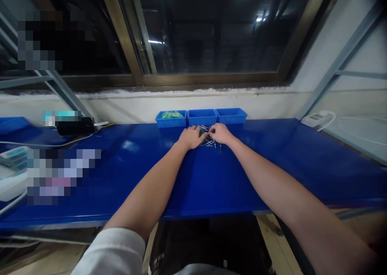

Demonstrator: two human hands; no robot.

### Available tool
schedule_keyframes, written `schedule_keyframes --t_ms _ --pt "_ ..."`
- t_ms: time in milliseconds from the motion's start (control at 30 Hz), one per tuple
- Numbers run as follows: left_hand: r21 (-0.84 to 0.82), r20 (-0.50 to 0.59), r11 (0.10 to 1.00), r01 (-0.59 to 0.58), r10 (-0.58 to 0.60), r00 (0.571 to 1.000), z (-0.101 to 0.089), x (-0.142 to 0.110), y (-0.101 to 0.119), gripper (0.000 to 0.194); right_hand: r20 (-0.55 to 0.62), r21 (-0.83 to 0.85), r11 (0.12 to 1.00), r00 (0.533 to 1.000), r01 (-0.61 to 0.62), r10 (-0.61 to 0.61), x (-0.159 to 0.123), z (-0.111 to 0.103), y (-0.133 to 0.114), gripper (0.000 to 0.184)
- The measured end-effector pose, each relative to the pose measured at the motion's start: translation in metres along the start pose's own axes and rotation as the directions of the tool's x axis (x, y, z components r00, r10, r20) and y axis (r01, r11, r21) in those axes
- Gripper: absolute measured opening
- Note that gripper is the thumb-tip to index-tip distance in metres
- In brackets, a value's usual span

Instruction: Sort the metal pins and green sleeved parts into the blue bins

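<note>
A small pile of thin silvery metal pins, some with a thicker end like blind rivets, lies on the blue tabletop. Something dark green shows among them, partly covered by my fingers. My left hand rests palm down at the pile's left side, fingers stretched out and thumb reaching toward the pins. From the right, my right hand bends over the pile with thumb and fingertips drawn together in a pinch. Whatever is between those fingertips is too small to make out.
Behind the pile stand three blue bins: the left bin holds a green packet, beside a middle bin and a right bin. A phone and cables are at left. A white power strip sits at right.
</note>
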State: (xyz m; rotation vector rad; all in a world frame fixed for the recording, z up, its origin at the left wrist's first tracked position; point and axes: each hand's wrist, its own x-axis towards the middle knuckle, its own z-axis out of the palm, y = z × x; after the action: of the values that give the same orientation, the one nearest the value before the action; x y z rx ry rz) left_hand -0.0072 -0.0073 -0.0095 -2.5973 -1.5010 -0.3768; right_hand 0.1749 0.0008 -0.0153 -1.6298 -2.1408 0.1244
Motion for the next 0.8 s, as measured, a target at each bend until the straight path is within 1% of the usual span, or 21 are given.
schedule_keyframes --t_ms 100,200,267,333,367,433,500,567,600,633,700,800 --pt "0.005 -0.003 1.000 -0.002 0.002 1.000 0.000 0.001 0.000 0.061 -0.033 -0.007 1.000 0.999 0.012 -0.012 0.000 0.001 -0.001 0.018" --pt "-0.005 -0.034 1.000 -0.015 0.015 0.999 0.000 0.001 0.000 0.057 -0.135 0.018 0.999 0.990 0.042 -0.040 -0.002 0.000 -0.003 0.018" --pt "-0.015 -0.086 0.999 -0.037 0.035 0.996 -0.001 0.001 0.001 0.052 -0.217 0.102 0.992 0.975 0.079 -0.055 -0.003 -0.003 -0.005 0.017" --pt "-0.019 -0.142 0.998 -0.066 0.063 0.988 -0.001 0.001 0.001 0.046 -0.277 0.252 0.961 0.960 0.111 -0.038 -0.003 -0.006 -0.008 0.016" --pt "-0.019 -0.166 0.997 -0.081 0.076 0.983 -0.002 0.001 0.002 0.044 -0.293 0.344 0.931 0.956 0.120 -0.016 -0.002 -0.007 -0.009 0.015" --pt "-0.014 -0.202 0.994 -0.108 0.103 0.974 -0.003 0.001 0.002 0.039 -0.294 0.528 0.839 0.955 0.133 0.034 -0.001 -0.009 -0.011 0.012" --pt "-0.002 -0.214 0.991 -0.134 0.131 0.968 -0.006 0.001 0.003 0.034 -0.259 0.675 0.726 0.964 0.133 0.064 0.001 -0.008 -0.012 0.010" --pt "0.015 -0.205 0.988 -0.151 0.151 0.967 -0.008 0.001 0.003 0.034 -0.199 0.772 0.628 0.976 0.099 0.091 0.002 -0.008 -0.013 0.009" --pt "0.020 -0.199 0.988 -0.154 0.155 0.968 -0.009 0.001 0.003 0.036 -0.169 0.801 0.594 0.980 0.073 0.108 0.002 -0.008 -0.013 0.010" --pt "0.024 -0.195 0.988 -0.152 0.153 0.969 -0.010 0.001 0.003 0.038 -0.148 0.819 0.572 0.981 0.050 0.126 0.003 -0.007 -0.014 0.011" --pt "0.029 -0.189 0.991 -0.133 0.136 0.972 -0.011 0.001 0.003 0.040 -0.147 0.823 0.567 0.977 0.036 0.152 0.003 -0.008 -0.014 0.013" --pt "0.043 -0.175 0.994 -0.096 0.102 0.979 -0.011 0.002 0.004 0.041 -0.216 0.767 0.636 0.967 0.084 0.133 0.001 -0.008 -0.014 0.012"
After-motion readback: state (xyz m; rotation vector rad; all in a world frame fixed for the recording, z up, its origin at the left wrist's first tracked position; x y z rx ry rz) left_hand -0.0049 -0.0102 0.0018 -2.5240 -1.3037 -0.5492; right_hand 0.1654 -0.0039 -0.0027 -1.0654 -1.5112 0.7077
